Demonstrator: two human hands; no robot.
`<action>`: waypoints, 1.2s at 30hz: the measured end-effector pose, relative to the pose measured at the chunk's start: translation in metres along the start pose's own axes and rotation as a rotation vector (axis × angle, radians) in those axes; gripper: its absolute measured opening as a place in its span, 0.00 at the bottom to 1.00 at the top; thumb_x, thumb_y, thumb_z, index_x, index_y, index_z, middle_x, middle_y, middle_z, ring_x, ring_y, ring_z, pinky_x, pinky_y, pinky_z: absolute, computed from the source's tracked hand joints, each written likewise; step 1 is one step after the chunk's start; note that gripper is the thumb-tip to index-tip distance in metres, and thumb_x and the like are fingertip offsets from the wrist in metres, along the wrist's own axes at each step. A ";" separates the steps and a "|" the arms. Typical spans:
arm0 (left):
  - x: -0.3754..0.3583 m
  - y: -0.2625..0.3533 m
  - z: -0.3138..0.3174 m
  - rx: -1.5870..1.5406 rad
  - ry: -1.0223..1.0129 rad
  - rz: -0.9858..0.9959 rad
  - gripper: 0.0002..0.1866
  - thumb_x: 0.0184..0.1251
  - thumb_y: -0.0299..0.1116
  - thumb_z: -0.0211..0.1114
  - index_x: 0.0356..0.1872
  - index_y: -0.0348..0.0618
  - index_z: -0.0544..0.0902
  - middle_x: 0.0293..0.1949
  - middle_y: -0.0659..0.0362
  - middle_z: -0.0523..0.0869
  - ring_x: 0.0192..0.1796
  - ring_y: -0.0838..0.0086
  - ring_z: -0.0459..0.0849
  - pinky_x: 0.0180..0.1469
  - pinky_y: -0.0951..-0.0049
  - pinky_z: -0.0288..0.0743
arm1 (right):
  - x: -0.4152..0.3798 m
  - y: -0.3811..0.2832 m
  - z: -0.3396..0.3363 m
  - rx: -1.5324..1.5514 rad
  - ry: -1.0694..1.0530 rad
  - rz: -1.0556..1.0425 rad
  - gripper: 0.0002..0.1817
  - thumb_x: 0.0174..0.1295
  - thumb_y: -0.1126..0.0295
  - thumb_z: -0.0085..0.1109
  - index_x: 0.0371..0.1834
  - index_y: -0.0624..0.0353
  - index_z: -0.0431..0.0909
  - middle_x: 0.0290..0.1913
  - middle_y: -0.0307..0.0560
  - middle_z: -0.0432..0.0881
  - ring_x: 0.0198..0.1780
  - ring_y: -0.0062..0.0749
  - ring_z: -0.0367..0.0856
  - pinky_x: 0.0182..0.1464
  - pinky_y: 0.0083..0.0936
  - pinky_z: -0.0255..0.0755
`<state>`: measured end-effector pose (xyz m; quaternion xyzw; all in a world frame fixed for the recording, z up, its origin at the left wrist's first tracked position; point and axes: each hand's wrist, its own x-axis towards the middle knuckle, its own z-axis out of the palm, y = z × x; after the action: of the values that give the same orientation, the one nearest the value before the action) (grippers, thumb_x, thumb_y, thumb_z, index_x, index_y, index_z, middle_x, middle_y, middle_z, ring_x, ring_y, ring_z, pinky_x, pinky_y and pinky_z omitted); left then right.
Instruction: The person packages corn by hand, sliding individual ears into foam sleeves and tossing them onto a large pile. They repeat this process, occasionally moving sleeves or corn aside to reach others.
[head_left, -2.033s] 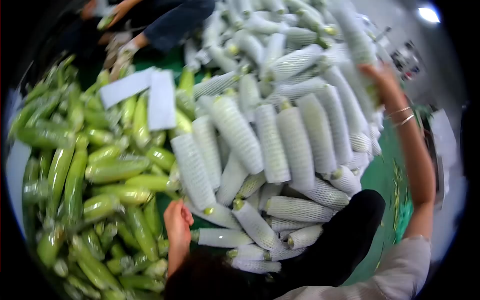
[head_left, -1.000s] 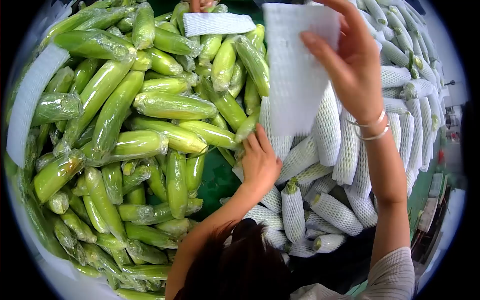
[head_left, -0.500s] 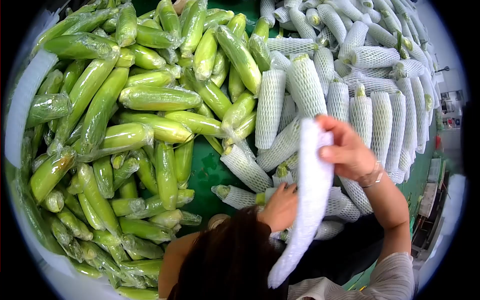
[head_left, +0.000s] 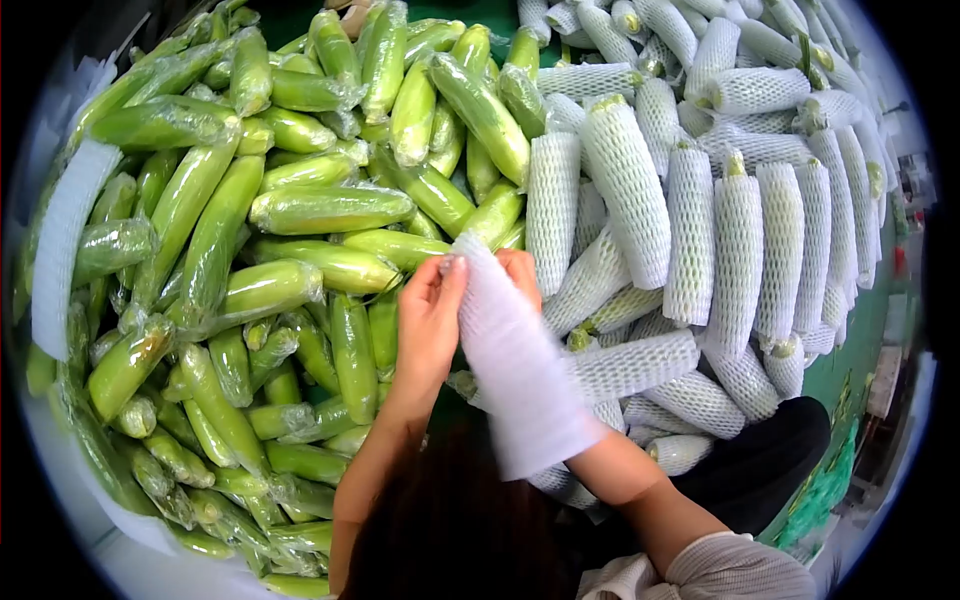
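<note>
A white foam net sleeve [head_left: 525, 375] hangs at a slant in the middle, its lower end blurred. My left hand [head_left: 430, 310] pinches the sleeve's upper edge between thumb and fingers. At the same upper end, my right hand [head_left: 520, 270] is closed on the sleeve's far side, mostly hidden behind it along with the wrist. Just beyond both hands lie green ears of corn in clear film [head_left: 495, 215]. To the right is an ear of corn in a foam net [head_left: 625, 370].
A heap of film-wrapped corn [head_left: 215, 400] fills the left side. Many net-covered ears [head_left: 690, 235] are piled and lined up on the right. A flat stack of white foam sleeves [head_left: 70, 250] stands at the far left. Dark-clothed knee [head_left: 770, 460] at lower right.
The foam sleeve has moved left, toward the middle. My left hand has come up from the netted corn to grip its upper end, and my right hand has shifted left behind it.
</note>
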<state>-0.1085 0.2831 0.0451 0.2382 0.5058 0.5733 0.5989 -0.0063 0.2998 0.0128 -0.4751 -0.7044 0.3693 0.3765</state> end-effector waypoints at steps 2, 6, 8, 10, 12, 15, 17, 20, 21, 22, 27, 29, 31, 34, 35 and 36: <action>0.022 -0.010 -0.002 -0.161 -0.022 0.014 0.10 0.72 0.31 0.56 0.44 0.34 0.77 0.39 0.62 0.81 0.41 0.83 0.76 0.47 0.81 0.69 | 0.013 -0.007 0.002 0.422 0.414 0.320 0.10 0.70 0.66 0.48 0.38 0.63 0.70 0.32 0.42 0.73 0.34 0.25 0.70 0.41 0.24 0.68; 0.081 0.001 0.004 -0.525 0.113 -0.040 0.08 0.72 0.32 0.54 0.42 0.38 0.73 0.34 0.55 0.81 0.37 0.68 0.80 0.43 0.65 0.75 | 0.046 -0.009 -0.029 1.405 0.588 0.673 0.11 0.72 0.64 0.46 0.37 0.61 0.71 0.36 0.40 0.76 0.38 0.22 0.74 0.44 0.23 0.71; 0.116 -0.022 0.003 0.713 0.187 0.505 0.11 0.70 0.36 0.56 0.41 0.37 0.72 0.33 0.51 0.81 0.37 0.64 0.81 0.41 0.62 0.75 | 0.030 0.009 -0.019 1.481 0.541 0.681 0.09 0.70 0.67 0.48 0.39 0.63 0.72 0.39 0.41 0.78 0.42 0.24 0.77 0.47 0.25 0.72; 0.123 -0.021 0.010 0.901 0.041 0.434 0.17 0.69 0.42 0.56 0.42 0.34 0.71 0.33 0.45 0.80 0.37 0.56 0.82 0.42 0.57 0.74 | 0.001 0.037 0.008 1.139 0.399 0.697 0.08 0.69 0.70 0.49 0.41 0.64 0.72 0.43 0.43 0.80 0.43 0.29 0.79 0.46 0.27 0.72; 0.126 -0.021 0.013 1.250 -0.009 0.448 0.19 0.68 0.46 0.57 0.35 0.35 0.74 0.31 0.42 0.83 0.34 0.47 0.82 0.37 0.53 0.74 | -0.004 0.051 0.024 0.961 0.434 0.696 0.06 0.65 0.74 0.50 0.41 0.66 0.73 0.42 0.49 0.81 0.42 0.37 0.80 0.46 0.28 0.71; 0.127 -0.006 0.031 1.468 -0.175 0.260 0.30 0.62 0.55 0.59 0.28 0.29 0.79 0.28 0.36 0.82 0.35 0.42 0.82 0.38 0.52 0.75 | -0.003 0.056 0.032 0.384 0.428 0.424 0.08 0.58 0.78 0.51 0.39 0.69 0.75 0.35 0.61 0.80 0.40 0.45 0.79 0.44 0.32 0.71; 0.132 -0.008 0.036 1.583 -0.320 0.279 0.36 0.55 0.61 0.63 0.21 0.26 0.81 0.27 0.36 0.82 0.35 0.42 0.83 0.39 0.54 0.77 | -0.009 0.064 0.039 0.070 0.334 0.381 0.10 0.60 0.78 0.47 0.42 0.70 0.75 0.38 0.53 0.80 0.41 0.36 0.77 0.45 0.28 0.70; 0.145 -0.004 0.033 1.505 -0.528 -0.053 0.33 0.54 0.60 0.64 0.33 0.29 0.82 0.26 0.40 0.83 0.32 0.47 0.84 0.38 0.59 0.78 | -0.001 0.009 0.009 0.374 0.380 0.506 0.10 0.64 0.76 0.46 0.44 0.69 0.73 0.38 0.45 0.78 0.41 0.25 0.73 0.43 0.25 0.69; 0.136 -0.004 0.021 1.501 -0.523 -0.044 0.33 0.54 0.60 0.64 0.33 0.29 0.82 0.26 0.40 0.83 0.32 0.47 0.84 0.38 0.59 0.78 | -0.002 -0.003 -0.002 0.398 0.436 0.516 0.09 0.65 0.75 0.47 0.43 0.69 0.73 0.37 0.44 0.78 0.39 0.23 0.73 0.41 0.24 0.69; 0.114 -0.007 -0.002 1.264 -0.627 0.052 0.29 0.62 0.56 0.54 0.47 0.35 0.76 0.42 0.45 0.80 0.45 0.53 0.80 0.49 0.61 0.74 | -0.001 -0.015 -0.014 0.425 0.493 0.525 0.08 0.65 0.73 0.49 0.41 0.68 0.73 0.36 0.44 0.78 0.38 0.21 0.73 0.39 0.22 0.69; -0.005 0.015 -0.035 -0.481 -0.100 -0.264 0.28 0.70 0.52 0.47 0.59 0.41 0.72 0.59 0.53 0.77 0.58 0.62 0.78 0.61 0.61 0.72 | 0.021 -0.071 -0.045 0.310 0.230 0.380 0.11 0.63 0.69 0.56 0.33 0.69 0.75 0.27 0.41 0.79 0.29 0.18 0.71 0.32 0.21 0.67; 0.000 0.039 -0.020 -0.666 0.010 -0.288 0.22 0.70 0.49 0.50 0.54 0.44 0.77 0.53 0.58 0.82 0.53 0.67 0.82 0.55 0.64 0.77 | 0.052 -0.071 -0.034 0.340 0.159 0.279 0.16 0.61 0.64 0.56 0.30 0.70 0.73 0.21 0.61 0.76 0.26 0.48 0.79 0.31 0.36 0.69; 0.026 0.049 -0.030 -0.597 0.074 -0.345 0.20 0.68 0.47 0.54 0.55 0.49 0.76 0.52 0.59 0.82 0.53 0.67 0.82 0.52 0.64 0.79 | 0.083 -0.057 -0.018 0.370 0.145 0.298 0.17 0.57 0.62 0.56 0.30 0.71 0.76 0.23 0.62 0.78 0.27 0.51 0.80 0.33 0.37 0.70; 0.064 0.067 -0.010 -0.268 0.214 -0.375 0.17 0.68 0.38 0.54 0.54 0.43 0.77 0.46 0.59 0.85 0.45 0.68 0.85 0.42 0.67 0.82 | 0.134 -0.023 -0.003 0.448 0.140 0.486 0.17 0.55 0.64 0.55 0.28 0.72 0.77 0.24 0.60 0.80 0.26 0.45 0.79 0.34 0.34 0.71; 0.079 0.068 -0.012 -0.275 0.216 -0.365 0.17 0.68 0.38 0.54 0.54 0.43 0.77 0.46 0.59 0.85 0.45 0.68 0.85 0.42 0.67 0.82 | 0.148 -0.009 0.002 0.538 0.111 0.505 0.16 0.54 0.65 0.55 0.28 0.72 0.78 0.24 0.58 0.80 0.25 0.39 0.77 0.32 0.34 0.70; 0.097 0.063 -0.018 -0.207 0.261 -0.235 0.14 0.67 0.34 0.54 0.49 0.40 0.79 0.44 0.57 0.85 0.41 0.68 0.86 0.38 0.66 0.81 | 0.153 -0.007 0.005 0.537 0.104 0.495 0.16 0.54 0.65 0.55 0.28 0.72 0.78 0.24 0.58 0.80 0.25 0.39 0.77 0.32 0.34 0.70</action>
<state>-0.1684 0.3821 0.0603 0.0385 0.5416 0.5745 0.6125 -0.0538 0.4420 0.0444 -0.5336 -0.4258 0.5964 0.4223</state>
